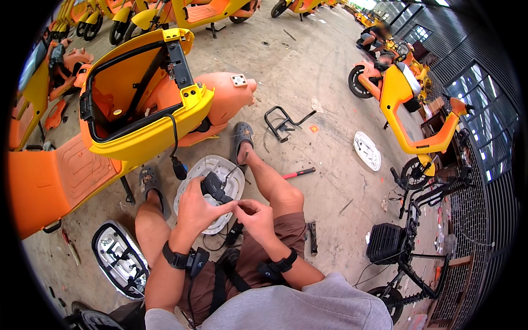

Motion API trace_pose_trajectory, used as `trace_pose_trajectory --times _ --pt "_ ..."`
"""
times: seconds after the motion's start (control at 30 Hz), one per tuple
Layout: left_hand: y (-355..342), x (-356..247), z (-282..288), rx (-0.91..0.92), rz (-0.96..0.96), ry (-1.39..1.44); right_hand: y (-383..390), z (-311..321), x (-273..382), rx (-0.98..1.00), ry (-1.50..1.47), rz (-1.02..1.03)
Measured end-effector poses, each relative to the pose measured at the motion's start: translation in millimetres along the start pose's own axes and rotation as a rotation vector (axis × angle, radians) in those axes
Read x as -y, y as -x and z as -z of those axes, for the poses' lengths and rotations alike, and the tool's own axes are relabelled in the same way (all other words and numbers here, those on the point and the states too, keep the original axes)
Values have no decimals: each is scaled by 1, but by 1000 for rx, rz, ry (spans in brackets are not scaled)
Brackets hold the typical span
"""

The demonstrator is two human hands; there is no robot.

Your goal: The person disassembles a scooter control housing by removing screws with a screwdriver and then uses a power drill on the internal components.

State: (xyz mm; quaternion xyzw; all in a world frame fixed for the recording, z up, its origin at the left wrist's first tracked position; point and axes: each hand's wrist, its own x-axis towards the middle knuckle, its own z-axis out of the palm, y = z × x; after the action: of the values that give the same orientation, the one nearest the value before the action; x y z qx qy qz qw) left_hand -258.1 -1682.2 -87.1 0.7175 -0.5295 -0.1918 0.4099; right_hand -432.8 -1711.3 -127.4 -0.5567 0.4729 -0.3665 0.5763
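My left hand (195, 206) grips a black component (212, 186) with a thin cable, above a white plastic shell (188, 169) on the floor between my feet. My right hand (254, 220) is closed beside it, fingertips meeting my left thumb; what they pinch is too small to make out. A black cord with a plug (179, 168) hangs from the open yellow compartment (132, 148) of a scooter just ahead on the left. A red-handled tool (298, 173) lies to the right of the shell.
Another white shell (113, 258) lies at lower left, a third (366, 151) at right, near a bent black frame (283, 129). A yellow scooter (401, 110), a black stripped frame (385, 242) and a crouching co-worker (371, 38) are on the right. Several scooters (192, 14) line the back.
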Motion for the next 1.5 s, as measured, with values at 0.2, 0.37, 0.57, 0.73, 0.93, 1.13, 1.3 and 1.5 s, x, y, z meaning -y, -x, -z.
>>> trace_pose_trajectory --times 0.2,0.37,0.57,0.73,0.93,1.13,1.3,1.5 --pt "-1 -1 1 2 35 20 -1 -2 5 23 -112 -82" --pt "-1 -2 1 -11 25 24 0 -1 4 39 -153 -118" --pt "-4 -4 3 -33 14 54 0 17 14 -20 72 170" --pt "-6 -2 -3 -27 -11 48 17 38 133 199 676 1197" --pt "-8 -3 -2 -90 -18 -36 91 0 218 519 498 1673" --pt "-10 -5 -1 -189 -27 114 155 -36 258 560 293 1705" --pt "-11 -2 11 -171 -5 97 150 -32 248 407 243 1878" --pt "-8 -12 10 -105 15 117 126 -36 238 337 254 1905"
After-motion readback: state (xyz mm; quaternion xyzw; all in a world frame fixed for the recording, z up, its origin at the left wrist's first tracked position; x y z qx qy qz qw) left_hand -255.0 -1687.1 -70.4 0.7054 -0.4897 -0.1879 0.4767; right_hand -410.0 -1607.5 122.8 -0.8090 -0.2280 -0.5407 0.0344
